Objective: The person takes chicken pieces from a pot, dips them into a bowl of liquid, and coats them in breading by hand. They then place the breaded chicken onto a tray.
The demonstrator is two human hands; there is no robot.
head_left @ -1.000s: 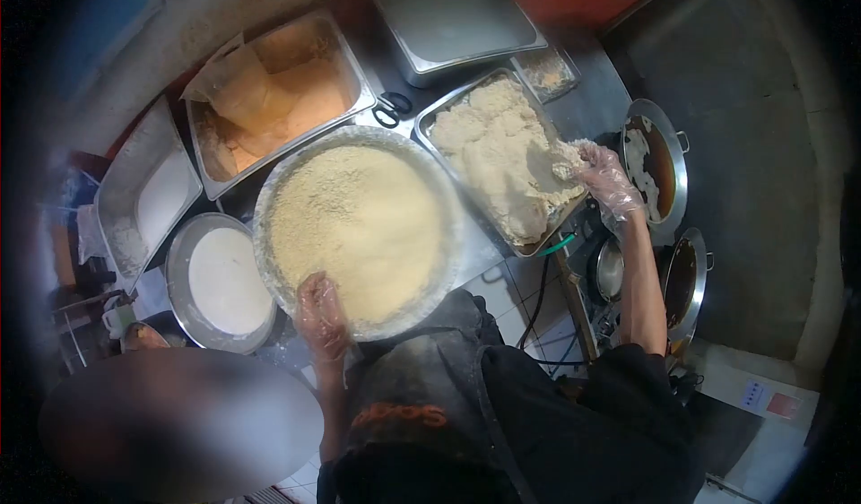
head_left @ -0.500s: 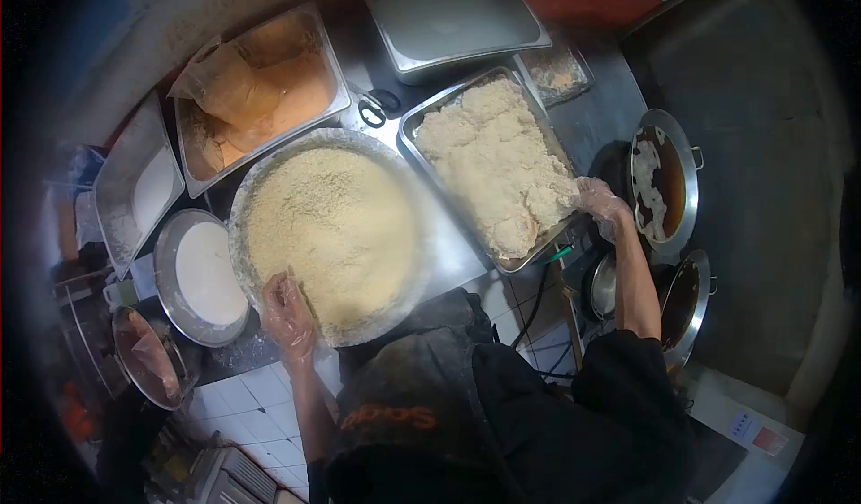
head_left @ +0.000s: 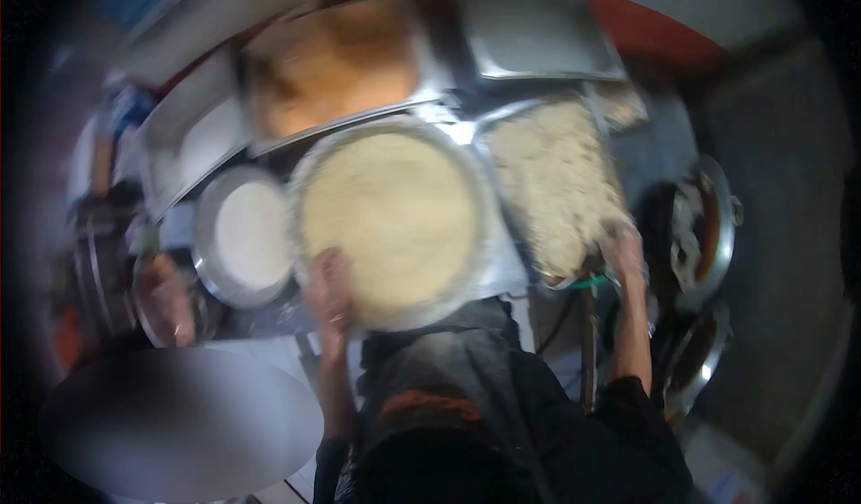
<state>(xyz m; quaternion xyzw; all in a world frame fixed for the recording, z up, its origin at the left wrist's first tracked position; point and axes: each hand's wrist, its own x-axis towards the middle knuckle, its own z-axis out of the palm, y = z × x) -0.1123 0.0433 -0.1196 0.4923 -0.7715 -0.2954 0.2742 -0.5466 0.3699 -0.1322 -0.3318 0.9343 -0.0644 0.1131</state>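
Observation:
My left hand [head_left: 330,291], in a clear plastic glove, is at the lower left rim of a wide round basin [head_left: 303,159] of pale yellow crumbs [head_left: 390,212]. Motion smears its fingers. Also gloved, my right hand [head_left: 622,248] is at the lower right edge of a metal tray [head_left: 549,282]. Pale, crumb-coated pieces [head_left: 552,181] cover that tray and lie against each other. The right fingers are blurred too, and I cannot tell whether they hold the tray or a coated piece.
Behind the basin stands a metal pan [head_left: 421,56] of orange powder, with another deep metal pan [head_left: 543,42] beside it. A bowl of white powder [head_left: 254,233] is on the left. Two round pans [head_left: 717,235] of dark contents stand at the right. A grey blurred oval [head_left: 179,423] covers the lower left.
The whole view has swung, so the basin and trays appear farther right and more level. My right hand appears lower along the tray's right edge. My left hand remains by the basin rim.

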